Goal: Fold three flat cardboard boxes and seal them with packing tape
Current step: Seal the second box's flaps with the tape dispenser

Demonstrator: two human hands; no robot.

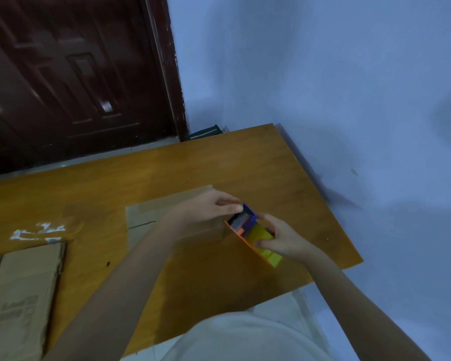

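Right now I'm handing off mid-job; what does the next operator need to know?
Right hand grips the tape dispenser by its yellow body; left hand pinches at its blue front end. A flat cardboard piece with tape on it lies under the left arm; another flat box sits at the table's left edge. No folded box is in view. Folding and sealing remain.

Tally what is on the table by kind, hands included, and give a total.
Flat cardboard pieces: 2, one under the hands, one at the left edge
Tape dispenser: 1, orange, yellow and blue
Hands: 2, left hand and right hand, both on the dispenser
Total: 5
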